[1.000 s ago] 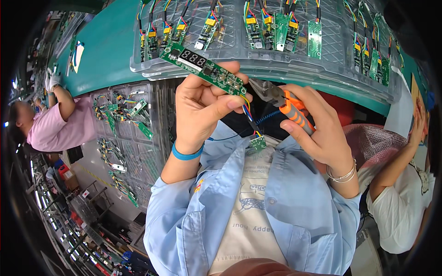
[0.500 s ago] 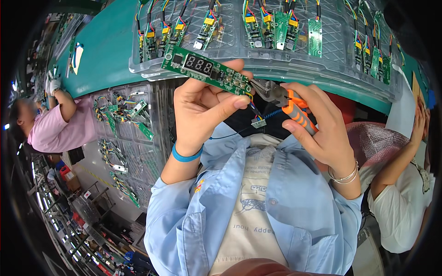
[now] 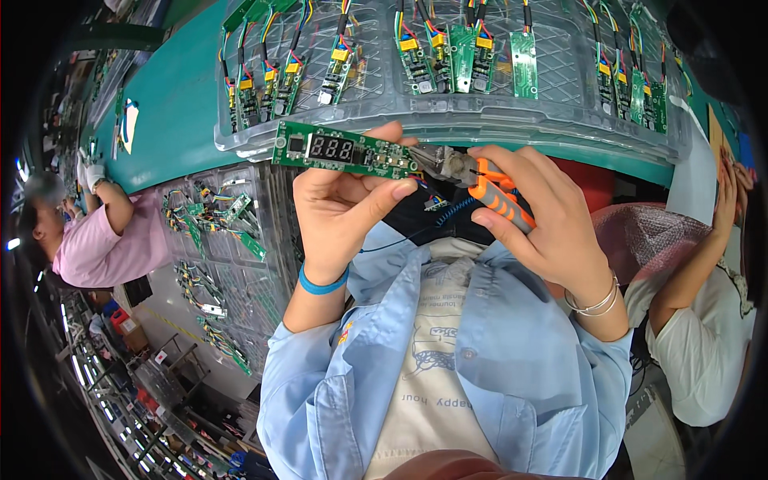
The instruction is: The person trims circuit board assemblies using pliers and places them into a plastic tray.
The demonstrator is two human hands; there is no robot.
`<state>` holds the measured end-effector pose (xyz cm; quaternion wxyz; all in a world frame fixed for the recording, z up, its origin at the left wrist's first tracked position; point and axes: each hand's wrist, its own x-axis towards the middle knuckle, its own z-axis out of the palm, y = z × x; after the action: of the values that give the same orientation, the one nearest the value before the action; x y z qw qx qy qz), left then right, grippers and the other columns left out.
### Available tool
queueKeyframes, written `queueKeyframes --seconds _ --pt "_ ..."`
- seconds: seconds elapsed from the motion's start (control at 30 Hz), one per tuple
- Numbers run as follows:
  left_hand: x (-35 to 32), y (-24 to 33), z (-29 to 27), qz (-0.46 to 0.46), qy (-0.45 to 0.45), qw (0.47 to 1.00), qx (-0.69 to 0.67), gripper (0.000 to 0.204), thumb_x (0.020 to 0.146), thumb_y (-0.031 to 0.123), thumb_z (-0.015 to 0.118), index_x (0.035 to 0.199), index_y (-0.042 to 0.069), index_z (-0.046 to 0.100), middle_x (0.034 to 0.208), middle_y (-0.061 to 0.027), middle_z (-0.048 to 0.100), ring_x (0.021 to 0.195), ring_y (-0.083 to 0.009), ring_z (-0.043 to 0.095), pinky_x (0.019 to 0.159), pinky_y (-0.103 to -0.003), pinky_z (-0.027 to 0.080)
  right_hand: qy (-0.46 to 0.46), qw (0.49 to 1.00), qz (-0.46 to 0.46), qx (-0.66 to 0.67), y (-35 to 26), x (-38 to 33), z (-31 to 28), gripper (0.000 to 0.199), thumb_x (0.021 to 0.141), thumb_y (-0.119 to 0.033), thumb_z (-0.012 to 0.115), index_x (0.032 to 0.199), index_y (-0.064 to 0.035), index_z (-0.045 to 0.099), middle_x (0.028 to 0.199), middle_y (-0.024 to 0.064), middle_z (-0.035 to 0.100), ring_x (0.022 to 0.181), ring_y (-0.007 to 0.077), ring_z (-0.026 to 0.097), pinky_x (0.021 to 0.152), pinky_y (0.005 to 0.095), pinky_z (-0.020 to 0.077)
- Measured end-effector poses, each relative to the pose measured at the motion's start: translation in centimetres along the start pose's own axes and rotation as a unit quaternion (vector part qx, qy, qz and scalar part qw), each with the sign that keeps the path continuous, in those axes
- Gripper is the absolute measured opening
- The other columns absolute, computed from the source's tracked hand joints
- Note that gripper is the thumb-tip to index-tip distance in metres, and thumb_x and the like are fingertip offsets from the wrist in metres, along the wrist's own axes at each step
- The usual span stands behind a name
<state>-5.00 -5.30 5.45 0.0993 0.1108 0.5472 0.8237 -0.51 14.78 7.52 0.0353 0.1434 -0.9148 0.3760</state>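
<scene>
My left hand [image 3: 336, 212] pinches a long green circuit board [image 3: 374, 160] between thumb and fingers, its three-digit display [image 3: 331, 149] facing up. Orange-and-grey cutting pliers [image 3: 458, 166] are gripped in my right hand [image 3: 556, 216], fingers wrapped round the handles. Their jaws meet the board's right end; whether they are closed on a part there, I cannot tell. A short bundle of coloured wires with a white connector [image 3: 435, 203] hangs below that end. My left fingertips are partly hidden behind the board.
Beyond my hands, clear plastic trays [image 3: 560, 102] hold several wired green boards on a green table [image 3: 180, 100]. More trays [image 3: 276, 280] with boards are stacked to the left. A pink-sleeved person [image 3: 112, 240] is at far left, a white-sleeved person [image 3: 692, 360] at right.
The board has turned from a slant to nearly level. Both hands appear slightly lower and further left in the picture, as the trays also shift left. The pliers stay at the board's right end.
</scene>
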Motion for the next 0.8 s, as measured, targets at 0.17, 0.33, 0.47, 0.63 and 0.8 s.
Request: queueKeyframes --seconds 0.17,0.33,0.47,0.63,0.8 --pt "0.2 -0.1 0.0 0.004 0.002 1.0 -0.003 0.041 0.063 -0.019 0.059 0.101 -0.005 0.052 0.109 -0.0194 0.053 0.095 -0.0263 0.056 0.079 -0.03 0.05 0.009 1.0 0.005 0.005 0.0 0.0 -0.1 0.045 0.067 -0.017 0.063 0.109 -0.0056 0.05 0.078 0.0057 0.049 0.061 0.0181 0.041 0.058 0.0259 0.0355" --pt "0.3 0.0 0.1 0.006 0.0 1.0 0.009 0.042 0.063 -0.019 0.059 0.103 -0.005 0.052 0.11 -0.0193 0.053 0.095 -0.0265 0.056 0.079 -0.03 0.05 0.01 1.0 0.001 -0.01 0.0 0.1 -0.1 0.045 0.068 -0.019 0.063 0.108 -0.0058 0.05 0.079 0.0051 0.048 0.061 0.0179 0.042 0.057 0.0263 0.0361" --pt "0.3 0.0 0.2 0.004 -0.002 1.0 0.004 0.044 0.063 -0.02 0.059 0.103 -0.005 0.052 0.11 -0.0191 0.052 0.096 -0.0266 0.056 0.08 -0.031 0.049 0.004 0.999 -0.013 -0.042 0.1 0.1 -0.2 0.043 0.072 -0.025 0.062 0.108 -0.0058 0.049 0.082 0.0037 0.048 0.063 0.0173 0.045 0.056 0.0262 0.0376" --pt "0.4 -0.3 0.2 0.009 0.007 1.0 -0.017 0.046 0.064 -0.018 0.059 0.107 -0.005 0.049 0.108 -0.018 0.054 0.093 -0.0257 0.057 0.074 -0.029 0.052 0.004 0.998 -0.011 -0.055 0.2 0.0 0.2 0.044 0.071 -0.025 0.062 0.108 -0.0053 0.049 0.086 0.0043 0.05 0.066 0.0178 0.046 0.058 0.0261 0.0388" --pt "1.6 -0.2 0.0 -0.018 0.0 0.988 -0.153 0.045 0.073 -0.007 0.057 0.115 -0.001 0.042 0.107 -0.0152 0.053 0.087 -0.023 0.058 0.06 -0.025 0.052 0.002 0.993 0.044 0.109 0.3 -0.3 1.6 0.044 0.07 -0.009 0.061 0.112 -0.0033 0.047 0.086 0.0052 0.052 0.065 0.0147 0.045 0.058 0.0235 0.0366"
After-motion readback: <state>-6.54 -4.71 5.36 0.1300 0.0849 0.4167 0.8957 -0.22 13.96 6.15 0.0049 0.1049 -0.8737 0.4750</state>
